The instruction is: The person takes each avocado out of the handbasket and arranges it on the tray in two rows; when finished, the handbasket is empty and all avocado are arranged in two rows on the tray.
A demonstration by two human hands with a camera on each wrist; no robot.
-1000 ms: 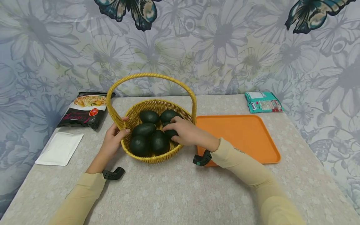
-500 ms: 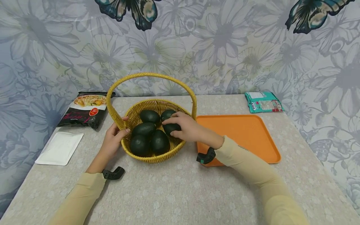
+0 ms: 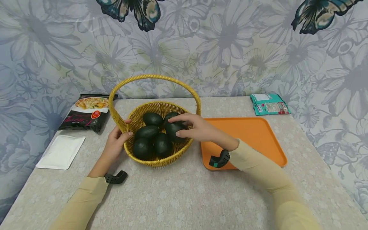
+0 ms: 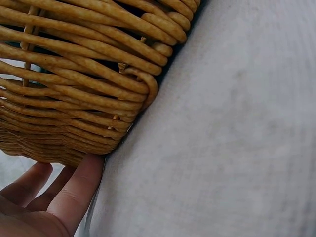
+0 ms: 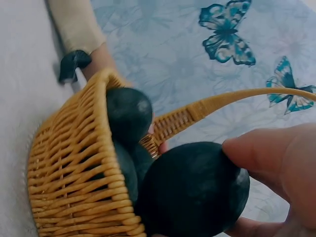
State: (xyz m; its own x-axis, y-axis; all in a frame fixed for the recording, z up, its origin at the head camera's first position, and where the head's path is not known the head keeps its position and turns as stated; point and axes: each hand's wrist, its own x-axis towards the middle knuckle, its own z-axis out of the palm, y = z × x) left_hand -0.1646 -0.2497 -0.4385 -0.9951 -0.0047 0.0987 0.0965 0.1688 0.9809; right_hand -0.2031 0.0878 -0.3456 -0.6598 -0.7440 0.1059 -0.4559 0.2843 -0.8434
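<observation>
A yellow wicker basket (image 3: 156, 163) with a tall arched handle stands on the table, holding several dark green avocados (image 3: 147, 132). At its left side my left hand (image 3: 113, 143) grips the rim by the handle's foot; in the left wrist view its fingers (image 4: 79, 190) reach against the woven wall. Over the basket's right part, my right hand (image 3: 198, 127) pinches one avocado (image 3: 174, 129) between thumb and fingers. The right wrist view shows that avocado (image 5: 192, 190) large, at rim height, with other avocados (image 5: 129, 113) behind it.
Right of the basket lies an orange tray (image 3: 244, 137), partly under my right forearm. A teal packet (image 3: 270, 104) is at the back right. On the left are a black food packet (image 3: 86, 113) and a white packet (image 3: 61, 152). A patterned wall closes off the back.
My right hand has drawn back toward the right and risen, bringing an avocado up from among the others toward the basket's right rim. The left hand and the basket stay put.
</observation>
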